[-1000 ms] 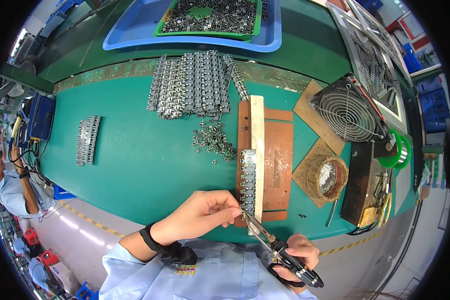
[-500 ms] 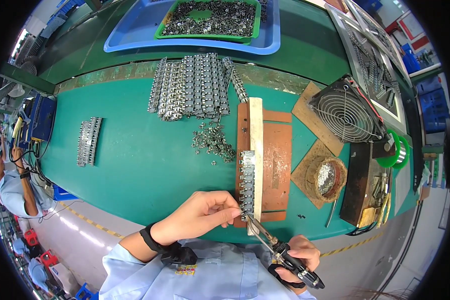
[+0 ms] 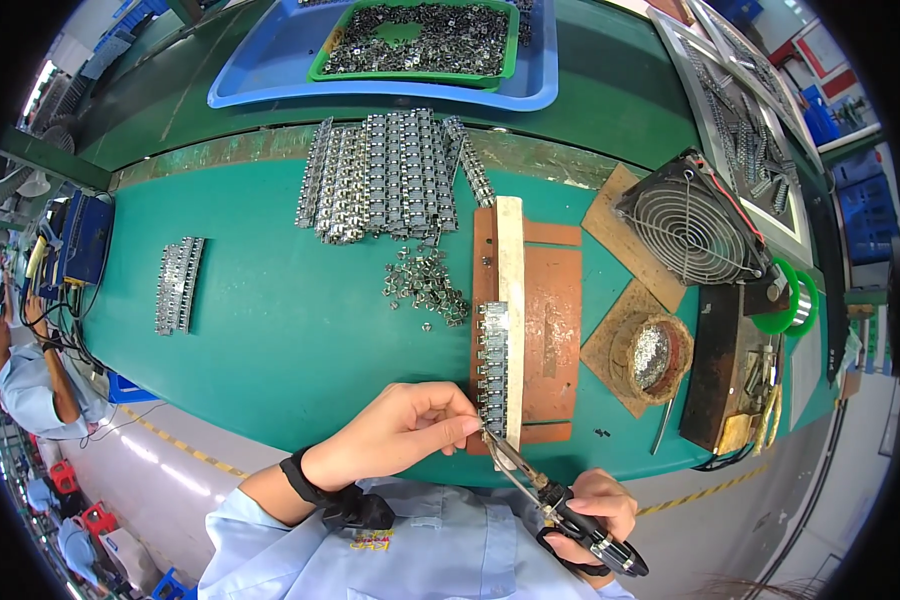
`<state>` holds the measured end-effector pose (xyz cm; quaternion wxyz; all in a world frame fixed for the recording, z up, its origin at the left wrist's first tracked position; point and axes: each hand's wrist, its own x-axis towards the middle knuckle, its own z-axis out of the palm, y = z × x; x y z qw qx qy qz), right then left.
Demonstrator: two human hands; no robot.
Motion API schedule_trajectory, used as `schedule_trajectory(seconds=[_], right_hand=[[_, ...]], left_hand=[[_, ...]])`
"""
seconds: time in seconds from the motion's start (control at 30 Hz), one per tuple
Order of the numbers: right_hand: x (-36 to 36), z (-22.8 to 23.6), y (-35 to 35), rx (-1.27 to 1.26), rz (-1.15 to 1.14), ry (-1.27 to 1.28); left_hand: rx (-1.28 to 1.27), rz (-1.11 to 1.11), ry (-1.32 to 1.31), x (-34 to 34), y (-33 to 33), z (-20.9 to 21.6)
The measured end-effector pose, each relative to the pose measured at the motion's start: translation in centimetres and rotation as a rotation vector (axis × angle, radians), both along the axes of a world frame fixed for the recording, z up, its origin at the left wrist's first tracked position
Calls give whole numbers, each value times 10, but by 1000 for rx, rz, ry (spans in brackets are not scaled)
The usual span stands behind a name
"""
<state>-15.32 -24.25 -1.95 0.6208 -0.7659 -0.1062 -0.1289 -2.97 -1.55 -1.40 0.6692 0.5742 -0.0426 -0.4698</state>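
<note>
My right hand (image 3: 602,508) grips a soldering iron (image 3: 568,512) with a black handle. Its metal tip slants up and left to the near end of a strip of small silver metal parts (image 3: 493,365). That strip lies along the left side of a pale wooden bar (image 3: 511,270) on a reddish-brown board (image 3: 552,350). Thumb and forefinger of my left hand (image 3: 400,432) are pinched together beside the iron's tip, at the strip's near end. What they hold, if anything, is too small to make out.
Stacked metal strips (image 3: 385,175) and a pile of loose parts (image 3: 425,285) lie beyond my left hand. To the right stand a fan (image 3: 692,225), a round pot (image 3: 625,365) and a green solder spool (image 3: 802,308). A blue tray (image 3: 240,85) sits at the back.
The soldering iron has shifted slightly left, bringing its tip closer to my left fingertips. My left hand has stayed in place.
</note>
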Motion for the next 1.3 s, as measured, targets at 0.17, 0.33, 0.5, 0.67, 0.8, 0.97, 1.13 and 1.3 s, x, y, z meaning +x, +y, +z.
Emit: schedule_trajectory(seconds=[0.17,0.33,0.5,0.67,0.8,0.97,1.13,1.3], right_hand=[[-3,-3,0,35,-38,-10],[-15,-15,-3,142,-214,-40],[-6,-21,2,233,-286,41],[2,-27,4,290,-341,100],[4,-35,2,233,-357,100],[5,-36,0,171,-346,68],[5,-29,2,244,-344,91],[6,-29,-1,202,-323,77]], left_hand=[[1,6,1,0,0,0],[-10,25,-41,-2,-1,-2],[18,13,-22,-2,-1,2],[12,29,-60,0,0,6],[179,57,-253,14,10,12],[656,97,-845,36,7,15],[799,69,-1097,38,-1,7],[693,82,-1102,28,3,15]])
